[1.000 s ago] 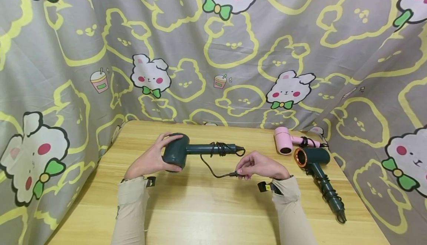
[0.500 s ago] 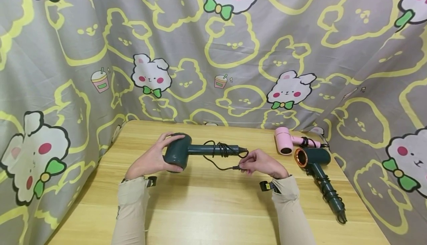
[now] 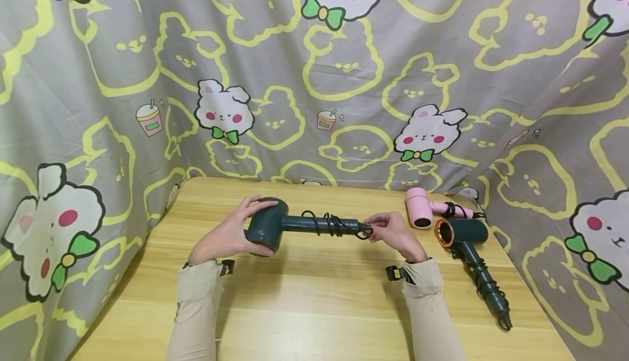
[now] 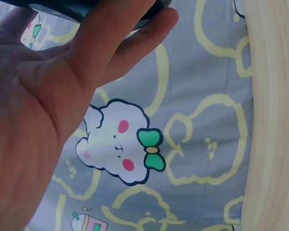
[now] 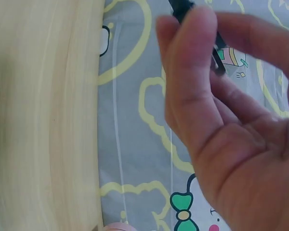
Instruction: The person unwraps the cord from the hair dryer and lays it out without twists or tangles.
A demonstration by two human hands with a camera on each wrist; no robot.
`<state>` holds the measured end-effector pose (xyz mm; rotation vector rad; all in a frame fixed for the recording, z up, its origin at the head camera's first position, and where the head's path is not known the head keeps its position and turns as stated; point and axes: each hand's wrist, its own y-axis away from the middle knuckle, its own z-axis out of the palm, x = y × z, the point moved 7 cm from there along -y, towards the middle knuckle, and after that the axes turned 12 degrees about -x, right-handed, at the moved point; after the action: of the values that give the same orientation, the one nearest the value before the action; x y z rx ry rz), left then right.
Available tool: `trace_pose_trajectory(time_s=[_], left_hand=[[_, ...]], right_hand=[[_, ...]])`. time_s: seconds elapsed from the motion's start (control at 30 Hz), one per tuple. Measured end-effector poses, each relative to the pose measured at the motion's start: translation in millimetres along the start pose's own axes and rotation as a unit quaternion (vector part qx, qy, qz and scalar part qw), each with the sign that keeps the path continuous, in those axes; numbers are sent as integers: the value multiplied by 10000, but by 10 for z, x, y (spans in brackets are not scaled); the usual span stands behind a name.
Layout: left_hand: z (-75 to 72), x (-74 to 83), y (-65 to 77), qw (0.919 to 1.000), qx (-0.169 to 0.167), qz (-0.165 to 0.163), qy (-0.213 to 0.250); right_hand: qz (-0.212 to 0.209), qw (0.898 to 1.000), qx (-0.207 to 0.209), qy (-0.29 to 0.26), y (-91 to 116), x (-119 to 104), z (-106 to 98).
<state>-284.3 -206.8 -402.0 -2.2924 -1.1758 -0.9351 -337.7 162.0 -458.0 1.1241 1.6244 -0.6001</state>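
A dark green hair dryer (image 3: 304, 223) is held sideways over the table, its handle toward the right. My left hand (image 3: 223, 235) grips its barrel from the left, thumb below and fingers over the top. In the left wrist view, the dark barrel (image 4: 62, 6) crosses behind those fingers (image 4: 139, 43). Several turns of black cord (image 3: 336, 224) loop around the handle. Past the handle's tip, my right hand (image 3: 393, 232) pinches the cord's end, with its plug mostly hidden by the fingers. The right wrist view shows a black piece (image 5: 183, 6) at the thumb and fingertips.
To the right on the wooden table (image 3: 314, 306) lie a pink hair dryer (image 3: 417, 208) and another dark green hair dryer (image 3: 472, 231) with a copper-rimmed opening, both with cords wound on their handles. Patterned grey curtains (image 3: 275, 148) enclose the back and sides.
My right hand has moved up and rightward with the cord's end, and the loose cord that hung below the handle is now drawn around it. The held hair dryer has shifted slightly right.
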Motion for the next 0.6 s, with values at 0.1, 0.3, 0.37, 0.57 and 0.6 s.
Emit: trace_pose_trajectory(time_s=[0.1,0.3,0.37,0.57,0.6], left_hand=[[17,0,-16,10000,-39,15,30],[32,21,-23,10000,-70,1,-26],[34,29,-23,10000,-81,13,-34],[45,26,-32,9999,-115,1,-18],[48,21,-35,9999,-121,0,-15]], right_hand=[[-139,9992,365,20,26,-35,-55],[-431,9927,1112,-165,78,-121,-141],[-531,9899,1291,-230,100,-162,-158],[-780,9815,1694,-440,169,-287,-193],[-825,9801,1739,-482,179,-307,-196]])
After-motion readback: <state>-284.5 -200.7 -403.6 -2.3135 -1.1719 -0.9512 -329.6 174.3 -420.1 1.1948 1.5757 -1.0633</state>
